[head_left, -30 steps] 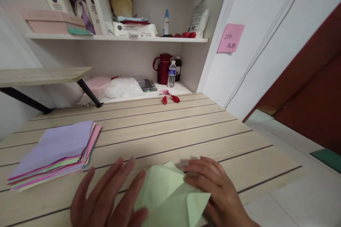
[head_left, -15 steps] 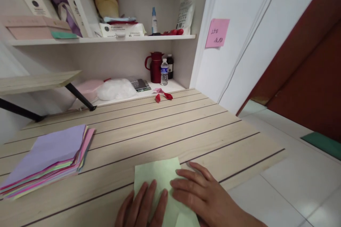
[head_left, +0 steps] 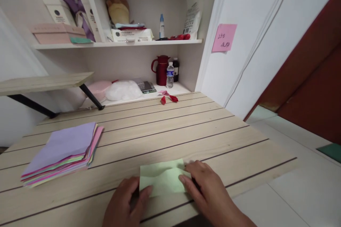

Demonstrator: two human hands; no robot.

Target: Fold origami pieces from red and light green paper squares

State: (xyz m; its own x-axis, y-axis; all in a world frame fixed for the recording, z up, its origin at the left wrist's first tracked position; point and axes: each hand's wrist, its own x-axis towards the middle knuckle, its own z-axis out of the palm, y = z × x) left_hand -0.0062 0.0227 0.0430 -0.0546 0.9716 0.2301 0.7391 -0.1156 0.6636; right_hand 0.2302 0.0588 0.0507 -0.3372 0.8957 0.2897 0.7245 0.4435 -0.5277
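Note:
A sheet of light green paper [head_left: 163,181] lies near the front edge of the wooden table, its near part folded up over the far part. The fold is loose, and the upper layer bulges a little. My left hand [head_left: 125,202] grips the paper's left edge, thumb on top and fingers curled at the side. At the right edge, my right hand [head_left: 206,182] pinches the paper between its thumb and curled fingers. To the left rests a stack of coloured paper [head_left: 66,149] with a lilac sheet uppermost.
Small red folded paper pieces [head_left: 173,98] lie at the table's far edge. Behind stands a shelf with a red jug [head_left: 161,71] and a water bottle [head_left: 169,75]. A small raised wooden stand [head_left: 48,82] is at the left. The table [head_left: 160,124] ends at the right above tiled floor.
The near part of the green paper has come up over the far part. My hands have gone from lying flat on it to gripping its two sides. The view has shifted slightly.

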